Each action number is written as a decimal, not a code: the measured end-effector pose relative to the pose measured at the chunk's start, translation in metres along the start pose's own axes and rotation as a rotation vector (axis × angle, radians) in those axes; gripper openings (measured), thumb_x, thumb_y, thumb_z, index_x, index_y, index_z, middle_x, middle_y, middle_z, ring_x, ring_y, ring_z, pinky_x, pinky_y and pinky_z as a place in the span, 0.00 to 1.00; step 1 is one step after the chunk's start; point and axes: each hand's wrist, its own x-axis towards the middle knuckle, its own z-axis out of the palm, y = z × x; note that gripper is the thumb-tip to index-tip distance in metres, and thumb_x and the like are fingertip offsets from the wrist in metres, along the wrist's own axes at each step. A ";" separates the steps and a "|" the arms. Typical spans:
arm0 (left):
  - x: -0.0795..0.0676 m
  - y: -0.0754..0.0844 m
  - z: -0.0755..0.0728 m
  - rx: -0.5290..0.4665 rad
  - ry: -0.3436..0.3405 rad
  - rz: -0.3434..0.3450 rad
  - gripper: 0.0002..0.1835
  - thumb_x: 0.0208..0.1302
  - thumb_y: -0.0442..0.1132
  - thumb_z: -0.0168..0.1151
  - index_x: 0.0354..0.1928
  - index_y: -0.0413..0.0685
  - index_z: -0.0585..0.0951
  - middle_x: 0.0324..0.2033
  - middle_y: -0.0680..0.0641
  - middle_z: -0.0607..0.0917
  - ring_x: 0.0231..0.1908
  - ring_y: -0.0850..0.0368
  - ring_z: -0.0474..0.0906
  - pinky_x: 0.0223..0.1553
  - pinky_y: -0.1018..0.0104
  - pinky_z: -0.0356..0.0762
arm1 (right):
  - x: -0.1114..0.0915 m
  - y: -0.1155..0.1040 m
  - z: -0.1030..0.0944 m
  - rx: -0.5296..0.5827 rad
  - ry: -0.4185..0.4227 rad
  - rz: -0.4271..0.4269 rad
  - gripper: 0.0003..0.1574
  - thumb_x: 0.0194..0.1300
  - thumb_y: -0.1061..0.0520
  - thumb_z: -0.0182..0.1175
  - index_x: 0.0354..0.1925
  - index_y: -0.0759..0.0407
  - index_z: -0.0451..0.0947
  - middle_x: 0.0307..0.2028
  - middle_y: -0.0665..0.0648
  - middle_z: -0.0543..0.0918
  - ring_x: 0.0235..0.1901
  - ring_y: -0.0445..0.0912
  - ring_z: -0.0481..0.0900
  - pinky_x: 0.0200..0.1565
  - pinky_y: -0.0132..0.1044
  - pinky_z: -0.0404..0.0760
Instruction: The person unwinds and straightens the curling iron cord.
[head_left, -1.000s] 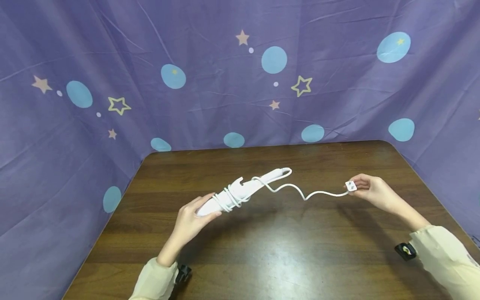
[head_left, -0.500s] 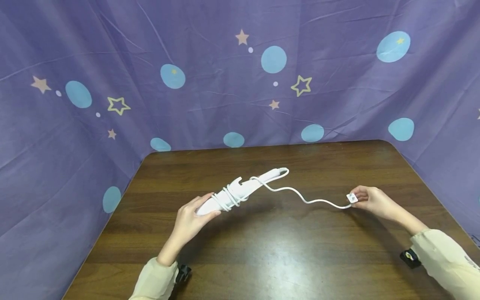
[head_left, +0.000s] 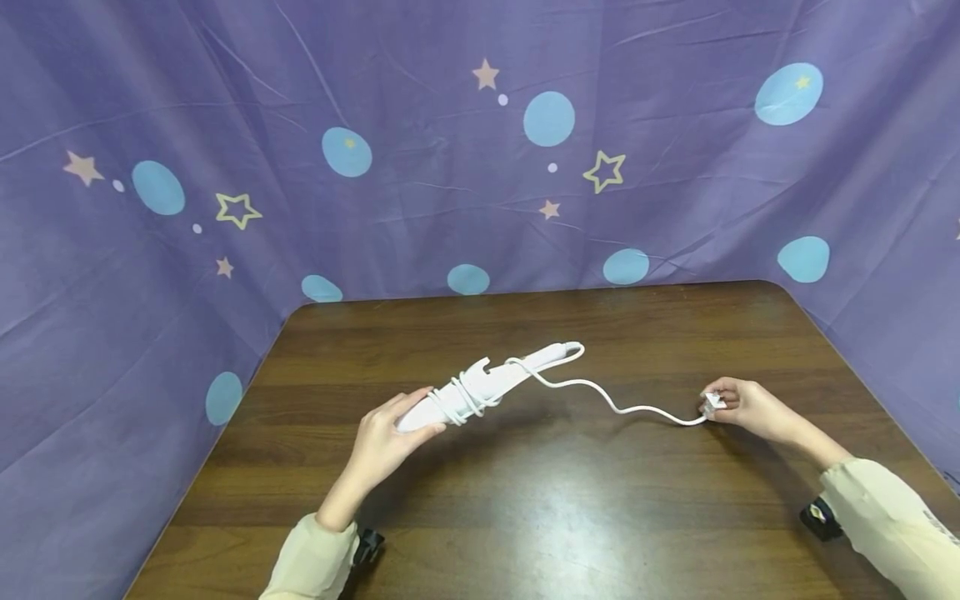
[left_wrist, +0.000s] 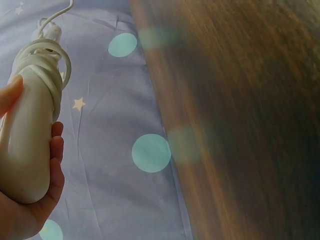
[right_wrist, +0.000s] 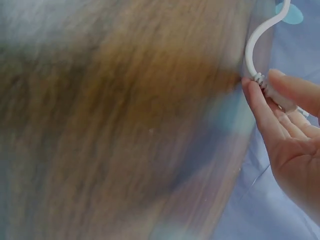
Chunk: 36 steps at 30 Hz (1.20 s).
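Nearest: two pale cream sleeves, left sleeve (head_left: 311, 558) and right sleeve (head_left: 892, 517), each with a black device at the cuff. Lettering on the right one too small to read.

Desk (head_left: 555, 517): dark brown wood, grain in broad bands running crosswise; glossy, with a pale patch of reflected light toward the near middle. Wood blurred in both wrist views.

Left hand (head_left: 381, 440) grips the thick end of a white wand-shaped appliance (head_left: 483, 382), thumb on one side, fingers round the other. Appliance held slanting above the left-centre of the desk, thin end pointing away and to the right; soft shadow on the wood below. White cord (head_left: 617, 408) wound in several turns about its body, then running loose in waves to the right.

Right hand (head_left: 753, 410) pinches the plug (head_left: 715, 403) at the cord's end, over the desk's right part.

Far: desk's back corners rounded. Beyond its edges, purple cloth (head_left: 420, 167) hangs at left, back and right; creased, printed with light-blue ovals, peach stars, yellow outlined stars, small pale dots.
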 end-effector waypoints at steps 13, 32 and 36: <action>-0.001 0.000 0.000 -0.001 -0.018 -0.015 0.27 0.36 0.43 0.73 0.44 0.46 0.81 0.39 0.40 0.82 0.41 0.39 0.76 0.42 0.50 0.71 | -0.004 0.004 -0.007 -0.272 0.041 0.074 0.09 0.42 0.66 0.66 0.26 0.65 0.76 0.21 0.49 0.78 0.22 0.29 0.69 0.25 0.27 0.69; 0.003 0.002 0.002 -0.002 -0.022 0.006 0.28 0.35 0.44 0.74 0.45 0.47 0.81 0.38 0.43 0.83 0.39 0.46 0.78 0.36 0.55 0.74 | 0.002 -0.003 -0.006 -0.412 0.059 -0.028 0.16 0.35 0.66 0.69 0.29 0.63 0.78 0.26 0.50 0.79 0.27 0.33 0.71 0.29 0.32 0.70; 0.004 0.003 0.001 -0.005 -0.023 0.010 0.28 0.35 0.44 0.74 0.44 0.47 0.81 0.38 0.43 0.83 0.36 0.48 0.78 0.33 0.57 0.73 | 0.005 -0.010 -0.006 -0.445 0.083 -0.033 0.16 0.36 0.66 0.68 0.30 0.62 0.79 0.29 0.53 0.81 0.31 0.34 0.73 0.33 0.34 0.71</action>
